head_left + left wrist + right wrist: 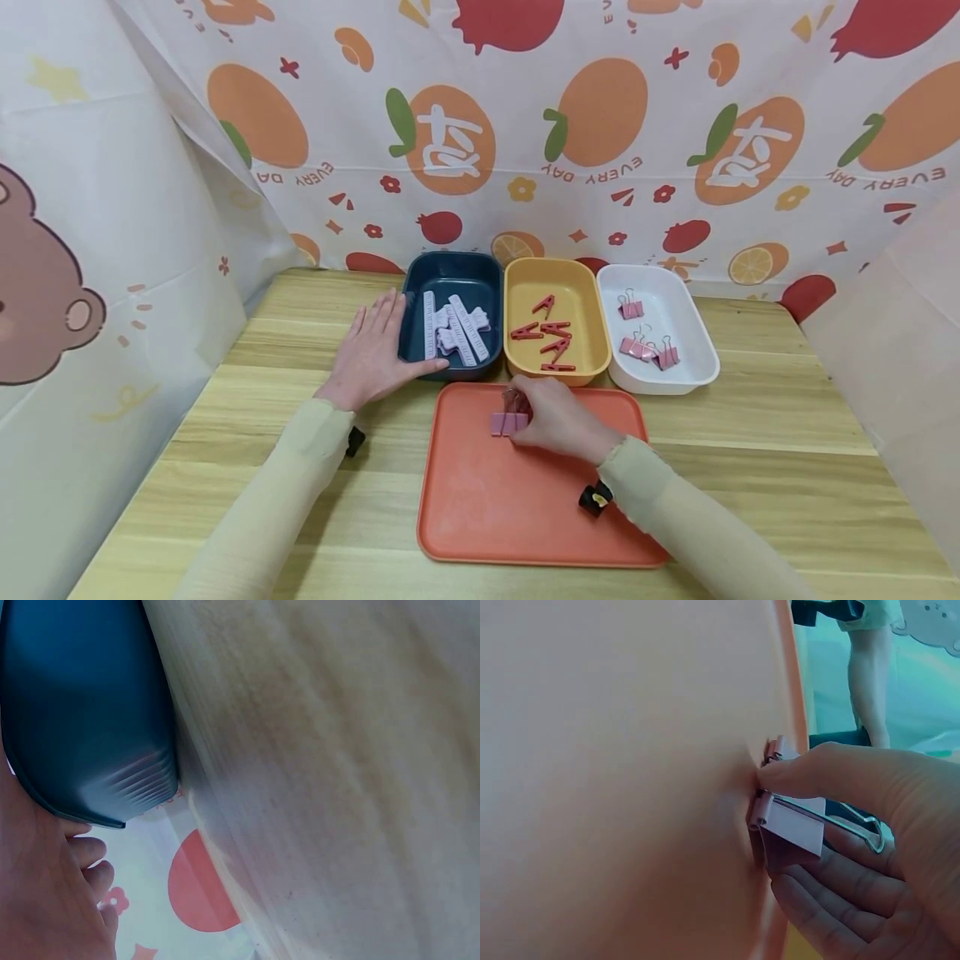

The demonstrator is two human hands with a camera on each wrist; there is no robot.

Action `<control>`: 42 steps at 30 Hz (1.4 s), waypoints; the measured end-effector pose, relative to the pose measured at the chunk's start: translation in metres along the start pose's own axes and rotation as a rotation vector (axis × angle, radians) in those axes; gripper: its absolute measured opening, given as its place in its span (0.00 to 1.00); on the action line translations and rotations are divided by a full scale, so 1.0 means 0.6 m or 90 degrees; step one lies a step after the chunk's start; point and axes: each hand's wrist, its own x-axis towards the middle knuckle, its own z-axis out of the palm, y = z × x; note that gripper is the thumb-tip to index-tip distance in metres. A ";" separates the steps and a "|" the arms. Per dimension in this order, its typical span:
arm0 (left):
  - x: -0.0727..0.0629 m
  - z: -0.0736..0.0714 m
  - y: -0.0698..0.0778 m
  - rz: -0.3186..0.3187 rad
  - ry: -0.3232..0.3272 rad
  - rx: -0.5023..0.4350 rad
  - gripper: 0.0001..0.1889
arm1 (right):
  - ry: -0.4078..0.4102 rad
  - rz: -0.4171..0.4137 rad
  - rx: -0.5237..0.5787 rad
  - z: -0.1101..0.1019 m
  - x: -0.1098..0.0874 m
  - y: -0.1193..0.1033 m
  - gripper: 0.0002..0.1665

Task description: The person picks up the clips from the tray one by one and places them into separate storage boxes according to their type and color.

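Note:
My right hand (558, 417) pinches a pink binder clip (509, 424) at the upper part of the orange tray (517, 500). In the right wrist view the thumb lies across the binder clip (795, 829), and its wire handle points back toward the palm. My left hand (371, 350) rests along the left side of the dark blue bin (452, 265), fingers extended, with the thumb over its front rim. Lilac ruler-edged clips (468, 327) lie inside that bin. From the left wrist, the left hand (45, 877) shows beside the bin's outer wall.
A yellow bin (553, 271) with several red clothespins (555, 330) stands between the blue bin and a white bin (697, 333) with several pink binder clips (637, 347). The bins stand side by side on the wooden table (780, 433), behind the tray. A fruit-print cloth (517, 108) hangs behind.

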 end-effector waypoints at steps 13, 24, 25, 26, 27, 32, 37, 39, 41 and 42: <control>0.002 0.002 -0.001 -0.001 0.000 -0.002 0.72 | -0.013 -0.011 0.046 -0.014 0.000 0.023 0.17; 0.000 -0.001 0.001 -0.002 -0.001 -0.010 0.71 | -0.012 -0.015 0.026 -0.015 -0.002 0.026 0.19; 0.000 -0.001 0.001 -0.002 -0.001 -0.010 0.71 | -0.009 -0.014 0.023 -0.015 -0.002 0.026 0.19; 0.000 -0.001 0.001 -0.002 0.000 -0.010 0.71 | -0.007 -0.014 0.022 -0.015 -0.003 0.025 0.19; 0.000 0.000 0.001 -0.002 0.000 -0.010 0.71 | -0.004 -0.013 0.022 -0.015 -0.003 0.025 0.19; -0.001 -0.001 0.001 -0.003 0.000 -0.010 0.71 | 0.003 -0.005 0.043 -0.016 -0.006 0.025 0.18; 0.000 0.000 0.001 -0.004 -0.001 -0.011 0.71 | 0.003 0.007 0.038 -0.015 -0.008 0.027 0.20; 0.000 0.000 0.001 -0.002 -0.001 -0.011 0.71 | 0.005 0.001 0.032 -0.014 -0.009 0.028 0.19; 0.000 -0.001 0.001 -0.002 -0.002 -0.011 0.71 | 0.008 -0.005 0.036 -0.014 -0.010 0.029 0.19; 0.000 -0.001 0.001 -0.001 -0.002 -0.011 0.71 | 0.011 -0.008 0.040 -0.014 -0.010 0.030 0.18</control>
